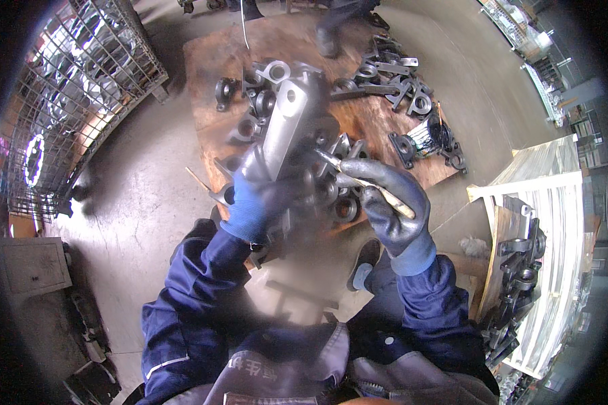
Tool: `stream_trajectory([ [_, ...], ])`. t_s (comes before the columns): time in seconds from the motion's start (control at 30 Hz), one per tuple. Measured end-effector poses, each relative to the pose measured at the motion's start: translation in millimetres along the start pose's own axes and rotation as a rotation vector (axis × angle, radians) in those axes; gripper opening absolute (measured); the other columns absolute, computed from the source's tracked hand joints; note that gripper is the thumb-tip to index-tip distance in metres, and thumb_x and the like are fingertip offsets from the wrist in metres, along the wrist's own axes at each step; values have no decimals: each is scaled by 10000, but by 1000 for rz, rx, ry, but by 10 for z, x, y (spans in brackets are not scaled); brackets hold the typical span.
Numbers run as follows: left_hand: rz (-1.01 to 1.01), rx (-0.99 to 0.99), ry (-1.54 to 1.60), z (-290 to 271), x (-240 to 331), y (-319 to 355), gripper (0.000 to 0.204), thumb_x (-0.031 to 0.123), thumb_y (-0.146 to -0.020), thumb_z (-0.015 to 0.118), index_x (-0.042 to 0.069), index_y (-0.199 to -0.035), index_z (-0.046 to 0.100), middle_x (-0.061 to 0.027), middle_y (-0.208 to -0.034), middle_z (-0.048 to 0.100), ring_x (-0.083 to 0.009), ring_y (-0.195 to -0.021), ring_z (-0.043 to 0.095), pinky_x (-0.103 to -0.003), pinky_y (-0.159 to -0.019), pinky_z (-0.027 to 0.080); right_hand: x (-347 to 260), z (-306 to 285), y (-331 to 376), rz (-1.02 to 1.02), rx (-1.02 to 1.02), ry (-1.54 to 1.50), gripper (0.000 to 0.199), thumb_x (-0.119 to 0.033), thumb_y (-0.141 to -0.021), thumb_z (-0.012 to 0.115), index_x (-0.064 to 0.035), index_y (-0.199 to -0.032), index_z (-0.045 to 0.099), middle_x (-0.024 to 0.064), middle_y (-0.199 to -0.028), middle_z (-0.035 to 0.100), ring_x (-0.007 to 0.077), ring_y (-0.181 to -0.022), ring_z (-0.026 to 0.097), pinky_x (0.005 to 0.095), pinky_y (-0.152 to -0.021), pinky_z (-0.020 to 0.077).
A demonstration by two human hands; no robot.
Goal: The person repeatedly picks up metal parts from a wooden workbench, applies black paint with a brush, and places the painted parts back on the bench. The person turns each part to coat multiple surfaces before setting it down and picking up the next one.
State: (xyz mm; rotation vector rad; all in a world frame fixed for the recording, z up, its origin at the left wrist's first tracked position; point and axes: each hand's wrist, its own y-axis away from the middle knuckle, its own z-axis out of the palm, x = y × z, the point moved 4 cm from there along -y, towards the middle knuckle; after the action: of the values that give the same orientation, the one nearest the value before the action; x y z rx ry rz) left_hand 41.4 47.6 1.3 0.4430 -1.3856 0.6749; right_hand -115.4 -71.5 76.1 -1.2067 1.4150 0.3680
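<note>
A grey metal bearing bracket with a flat smooth face and a hole near its far end tilts up over the pile. My left hand, in a blue glove with a dark coated palm, is closed around its near end; the fingers are partly blurred. Pinched in my gloved right hand is a slim brush-like tool with a pale handle. Its dark tip points left toward the bracket, and I cannot tell whether they touch. More ring-shaped metal castings lie below and around both hands.
A rust-brown board carries several dark castings and a white container streaked with black. A wire cage of metal parts stands left. At right is a wrapped crate with castings beside it. Someone's boot shows at the board's far edge.
</note>
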Motion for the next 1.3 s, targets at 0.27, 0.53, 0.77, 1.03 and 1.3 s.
stream_trajectory([
  [0.27,-154,21,-129,-8,-152,23,460,35,-759,757,1,-1185,588,-118,-1058,687,-156,-887,673,-296,-710,575,29,136,31,50,22,-24,405,-293,-986,559,40,-1213,596,140,-1132,673,201,-1003,665,317,-877,508],
  [0.53,-54,-6,-389,-129,-530,78,385,151,-807,737,-14,-1130,607,-119,-899,687,-221,-802,665,-320,-704,543,152,113,98,225,-75,-14,416,-332,-975,571,14,-1202,612,127,-1129,678,184,-964,669,289,-792,522],
  [0.77,-105,-69,-354,-160,-547,178,415,7,-799,722,34,-1190,586,-61,-1040,691,-143,-951,649,-303,-808,550,238,98,110,286,-88,2,338,-257,-958,584,0,-1168,645,109,-944,708,144,-762,647,288,-680,513],
  [1.03,-216,-95,-16,-55,-318,192,334,-8,-838,655,-1,-1169,613,-81,-1046,694,-144,-923,654,-295,-794,542,191,82,-10,-149,-178,392,344,-238,-922,620,-9,-1177,645,99,-942,706,131,-763,643,270,-681,504],
  [1.3,-209,-50,15,-56,-313,213,226,81,-886,649,-22,-1087,636,-108,-937,697,-164,-773,666,-308,-658,544,248,191,98,115,-180,166,375,-298,-920,628,-23,-1174,651,106,-960,710,158,-823,669,297,-719,516],
])
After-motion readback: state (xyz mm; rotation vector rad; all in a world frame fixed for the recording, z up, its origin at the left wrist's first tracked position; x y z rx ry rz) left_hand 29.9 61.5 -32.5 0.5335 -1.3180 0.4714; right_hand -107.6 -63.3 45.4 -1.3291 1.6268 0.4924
